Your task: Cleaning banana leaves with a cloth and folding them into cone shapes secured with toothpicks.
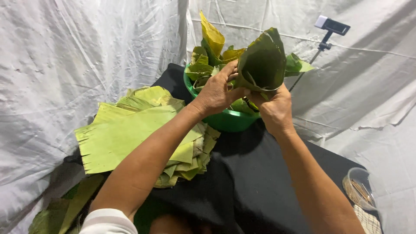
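Both my hands hold a dark green banana-leaf cone [262, 63] above a green bowl [225, 120]. My left hand [216, 89] grips the cone's left edge, fingers curled over it. My right hand [275, 108] holds it from below at the narrow end. The cone's open mouth faces me. The bowl is filled with other folded leaf cones [208, 56].
A stack of light green cut banana leaves [125, 134] lies at the left on a black cloth [242, 182]. A clear plastic container with thin sticks [359, 188] sits at the right edge. A phone on a stand [331, 26] rises behind. White sheeting surrounds everything.
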